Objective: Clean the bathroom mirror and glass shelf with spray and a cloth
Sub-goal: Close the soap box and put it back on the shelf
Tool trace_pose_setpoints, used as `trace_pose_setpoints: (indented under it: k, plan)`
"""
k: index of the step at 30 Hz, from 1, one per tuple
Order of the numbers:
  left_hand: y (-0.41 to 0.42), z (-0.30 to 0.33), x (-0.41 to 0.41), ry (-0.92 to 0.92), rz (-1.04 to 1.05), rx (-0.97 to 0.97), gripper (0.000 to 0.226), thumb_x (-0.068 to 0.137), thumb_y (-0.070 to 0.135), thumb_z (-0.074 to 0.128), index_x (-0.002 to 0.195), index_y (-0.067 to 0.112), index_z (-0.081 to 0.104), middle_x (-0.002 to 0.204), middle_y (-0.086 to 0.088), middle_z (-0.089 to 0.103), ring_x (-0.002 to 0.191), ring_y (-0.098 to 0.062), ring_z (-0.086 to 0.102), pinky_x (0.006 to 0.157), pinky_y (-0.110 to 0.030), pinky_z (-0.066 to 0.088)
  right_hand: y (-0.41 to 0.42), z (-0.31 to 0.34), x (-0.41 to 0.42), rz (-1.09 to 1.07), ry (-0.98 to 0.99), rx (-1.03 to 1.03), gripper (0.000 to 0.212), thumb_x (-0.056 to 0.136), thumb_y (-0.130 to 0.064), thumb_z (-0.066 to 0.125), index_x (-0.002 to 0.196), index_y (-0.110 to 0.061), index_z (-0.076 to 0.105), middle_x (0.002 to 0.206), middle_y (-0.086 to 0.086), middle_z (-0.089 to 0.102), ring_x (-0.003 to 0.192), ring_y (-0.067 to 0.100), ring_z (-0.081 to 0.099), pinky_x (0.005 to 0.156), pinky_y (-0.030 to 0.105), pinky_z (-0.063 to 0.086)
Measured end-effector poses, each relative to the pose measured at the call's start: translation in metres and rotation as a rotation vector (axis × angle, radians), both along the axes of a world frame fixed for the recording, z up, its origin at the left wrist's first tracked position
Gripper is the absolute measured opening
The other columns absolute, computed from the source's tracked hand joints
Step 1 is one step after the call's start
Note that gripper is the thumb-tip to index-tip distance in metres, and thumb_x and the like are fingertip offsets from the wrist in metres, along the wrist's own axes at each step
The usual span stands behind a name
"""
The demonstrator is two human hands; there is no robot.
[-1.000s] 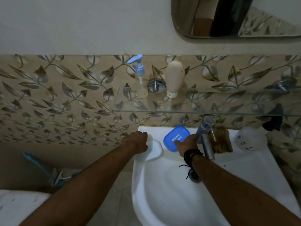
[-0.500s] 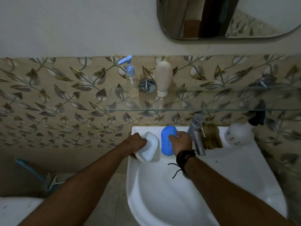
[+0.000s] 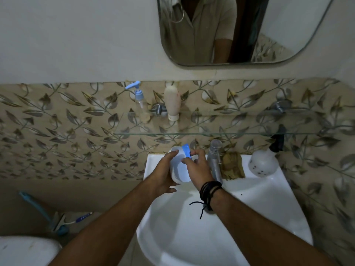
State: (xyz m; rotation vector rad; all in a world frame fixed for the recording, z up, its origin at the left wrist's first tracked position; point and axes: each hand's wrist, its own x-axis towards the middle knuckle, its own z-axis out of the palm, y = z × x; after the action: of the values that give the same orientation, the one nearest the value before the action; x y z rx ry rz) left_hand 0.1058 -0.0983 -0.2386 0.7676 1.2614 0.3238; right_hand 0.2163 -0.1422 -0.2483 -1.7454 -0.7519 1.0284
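Head cam, looking down at the sink: both hands are on a white soap dish [image 3: 177, 167] with a blue insert [image 3: 186, 150], held up just above the back rim of the white sink [image 3: 269, 198], center of frame. Left hand [image 3: 163, 173] has its fingers curled round the dish's left side. Right hand [image 3: 197, 169] pinches the blue insert at its right edge, black cords tied on that wrist. Just right of the hands is the chrome tap [image 3: 214, 160], then a crumpled brownish cloth [image 3: 231, 166] lying on the sink ledge beside it. Further right on the ledge sits the clear spray bottle [image 3: 264, 162] with a black trigger. Above all that runs the glass shelf [image 3: 240, 125], carrying a blue-topped pump bottle [image 3: 139, 100] and a white tube [image 3: 172, 100] at its left end. Mirror [image 3: 278, 25] is top of frame, reflecting a person's shirt. Lower left there's a blue-handled brush [image 3: 34, 204] on the floor.
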Motion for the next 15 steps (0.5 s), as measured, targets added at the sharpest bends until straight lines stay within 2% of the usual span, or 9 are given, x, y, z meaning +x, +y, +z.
trace_pose_setpoints:
  k: [4, 6, 8, 10, 12, 15]
  plan:
    - [-0.005, 0.003, 0.004, -0.123, 0.065, -0.032, 0.065, 0.081, 0.077, 0.043, 0.118, 0.027, 0.062, 0.109, -0.003, 0.071, 0.102, -0.028, 0.065, 0.093, -0.049, 0.031, -0.006, 0.007, 0.009, 0.049, -0.012, 0.029, 0.031, 0.085, -0.052, 0.064, 0.107, -0.035, 0.05, 0.108, 0.006, 0.064, 0.099, 0.024, 0.062, 0.085, 0.039, 0.05]
    - [-0.009, 0.005, 0.006, -0.16, 0.072, -0.036, 0.072, 0.079, 0.081, 0.045, 0.126, 0.029, 0.059, 0.116, -0.003, 0.069, 0.106, -0.029, 0.064, 0.09, -0.048, 0.034, -0.007, 0.01, 0.012, 0.059, -0.03, 0.047, 0.035, 0.084, -0.054, 0.064, 0.11, -0.034, 0.05, 0.108, 0.002, 0.064, 0.099, 0.022, 0.061, 0.091, 0.042, 0.051]
    - [-0.014, 0.011, 0.01, -0.172, 0.081, -0.02, 0.078, 0.076, 0.083, 0.048, 0.132, 0.029, 0.056, 0.122, -0.001, 0.066, 0.111, -0.029, 0.062, 0.087, -0.045, 0.04, -0.008, 0.016, 0.013, 0.067, -0.011, 0.082, 0.039, 0.087, -0.049, 0.064, 0.12, -0.033, 0.048, 0.112, -0.001, 0.06, 0.1, 0.02, 0.059, 0.089, 0.038, 0.049]
    - [-0.016, 0.013, 0.014, -0.184, 0.115, 0.001, 0.087, 0.071, 0.085, 0.051, 0.139, 0.031, 0.049, 0.134, -0.001, 0.059, 0.121, -0.028, 0.055, 0.093, -0.045, 0.041, -0.009, 0.023, 0.012, 0.075, 0.036, 0.123, 0.048, 0.092, -0.044, 0.062, 0.135, -0.035, 0.042, 0.122, -0.006, 0.053, 0.107, 0.017, 0.052, 0.091, 0.031, 0.041]
    - [-0.017, 0.017, 0.018, -0.196, 0.14, 0.044, 0.099, 0.063, 0.089, 0.055, 0.147, 0.039, 0.038, 0.15, 0.001, 0.045, 0.133, -0.029, 0.045, 0.104, -0.049, 0.036, -0.009, 0.027, 0.011, 0.089, 0.025, 0.151, 0.058, 0.094, -0.046, 0.057, 0.147, -0.038, 0.033, 0.136, -0.008, 0.048, 0.12, 0.015, 0.048, 0.099, 0.029, 0.036]
    - [-0.021, 0.024, 0.026, -0.203, 0.127, 0.102, 0.099, 0.056, 0.094, 0.049, 0.143, 0.045, 0.043, 0.15, 0.006, 0.046, 0.13, -0.025, 0.046, 0.101, -0.05, 0.031, -0.009, 0.027, 0.005, 0.143, -0.033, 0.127, 0.06, 0.094, -0.06, 0.045, 0.15, -0.046, 0.027, 0.153, -0.003, 0.035, 0.139, 0.021, 0.039, 0.108, 0.03, 0.032]
